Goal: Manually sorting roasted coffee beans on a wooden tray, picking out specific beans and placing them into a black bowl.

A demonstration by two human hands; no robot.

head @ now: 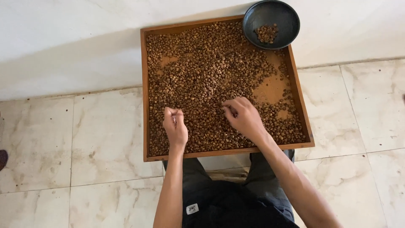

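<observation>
Both hands work over a wooden tray (pixel 144 84) spread with brown beans (pixel 202 71). The left hand (pixel 175 126) hovers low over the near-left part of the bean layer with its fingers bunched together, tips pinched as if on a bean or two; whether anything sits between them is too small to tell. The right hand (pixel 244 118) rests a little farther in, its fingers curled down into the beans just ahead of the palm, so the beans lie directly under and in front of both hands.

The hands are near each other but apart, with beans between them. Beyond and to the right of the right hand, at the far right corner of the tray, sits a dark bowl (pixel 291 21) holding a small heap of beans. It lies well apart from both hands, nearer the right one. Bare patches of tray show just beyond the right hand, on the way toward the bowl.
</observation>
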